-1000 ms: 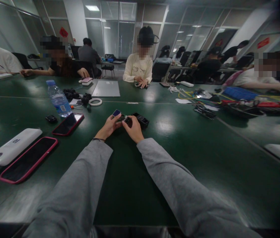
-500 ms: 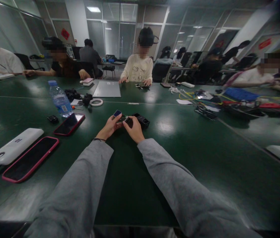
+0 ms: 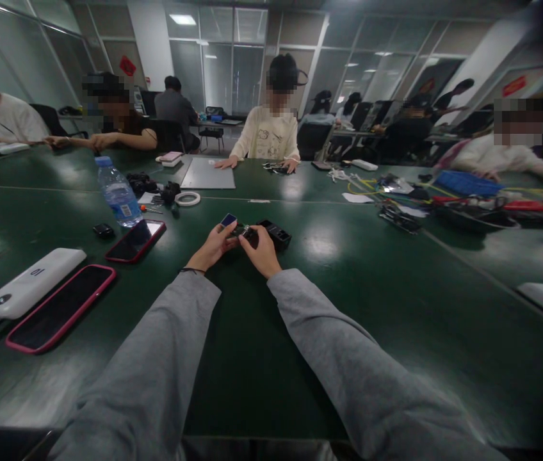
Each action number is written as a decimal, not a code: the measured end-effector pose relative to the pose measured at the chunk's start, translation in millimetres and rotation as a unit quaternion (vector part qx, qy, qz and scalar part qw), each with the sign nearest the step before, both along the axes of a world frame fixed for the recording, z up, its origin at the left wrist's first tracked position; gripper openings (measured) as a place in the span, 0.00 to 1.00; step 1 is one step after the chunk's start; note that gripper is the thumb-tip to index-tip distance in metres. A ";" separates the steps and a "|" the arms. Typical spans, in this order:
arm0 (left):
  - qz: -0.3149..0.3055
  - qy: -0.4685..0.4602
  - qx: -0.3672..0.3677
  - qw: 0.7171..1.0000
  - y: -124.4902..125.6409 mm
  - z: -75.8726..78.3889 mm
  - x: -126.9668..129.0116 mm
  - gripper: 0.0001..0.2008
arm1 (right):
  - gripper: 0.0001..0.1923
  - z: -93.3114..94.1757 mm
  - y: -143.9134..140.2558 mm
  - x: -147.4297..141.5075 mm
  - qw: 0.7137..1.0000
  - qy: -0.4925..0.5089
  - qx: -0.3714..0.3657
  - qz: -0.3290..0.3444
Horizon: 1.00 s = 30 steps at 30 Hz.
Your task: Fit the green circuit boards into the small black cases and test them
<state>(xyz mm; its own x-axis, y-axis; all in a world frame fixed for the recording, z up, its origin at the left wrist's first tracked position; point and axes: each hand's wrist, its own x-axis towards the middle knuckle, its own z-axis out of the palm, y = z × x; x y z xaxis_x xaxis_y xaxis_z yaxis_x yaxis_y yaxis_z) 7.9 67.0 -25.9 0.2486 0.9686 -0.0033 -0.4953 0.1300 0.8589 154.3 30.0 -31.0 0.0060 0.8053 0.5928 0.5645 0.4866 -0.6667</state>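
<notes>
L hand (image 3: 211,248) & R hand (image 3: 262,251) grip a small elec. part (image 3: 240,229) — well in from green table (image 3: 262,358)'s near edge, black box (image 3: 278,235) just beside R hand. Silver panel (image 3: 208,174) by far edge — co-worker's hand (image 3: 226,164) at its corner; water btl. (image 3: 118,192) further in.

L hand (image 3: 212,247) & R hand (image 3: 262,251) close tog., ctr of view, arms fwd.
L forearm (image 3: 156,346) & R forearm (image 3: 339,339) slant inward, in grey sleeves (image 3: 295,294) to abt the wrists. L thumb uppermost, fingers bent in a grip; R hand back up, fingers bent, tips twd L.
</notes>
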 end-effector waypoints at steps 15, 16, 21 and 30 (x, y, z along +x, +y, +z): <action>-0.018 -0.017 0.007 1.000 0.4 2.0 0.0 0.20 | 0.18 -4.0 2.3 1.7 0.999 -0.027 -0.012 -0.020; -0.021 -0.018 0.007 1.000 0.8 1.9 -0.2 0.20 | 0.18 -5.4 3.6 2.4 0.999 -0.027 -0.016 -0.019; -0.035 -0.026 0.000 0.999 -0.1 2.4 -1.9 0.19 | 0.21 -10.1 7.6 4.8 0.998 -0.018 -0.051 -0.014; -0.048 -0.038 -0.023 0.998 1.9 2.0 -1.6 0.19 | 0.20 -11.6 9.8 6.3 0.997 0.015 -0.068 -0.021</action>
<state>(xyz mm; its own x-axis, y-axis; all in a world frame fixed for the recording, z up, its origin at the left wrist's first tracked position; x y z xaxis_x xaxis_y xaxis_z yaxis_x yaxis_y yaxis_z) 6.3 68.8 -23.9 0.3409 0.9398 -0.0249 -0.5423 0.2182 0.8114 160.6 39.8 -42.6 0.0576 0.8770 0.4770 0.5611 0.3667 -0.7421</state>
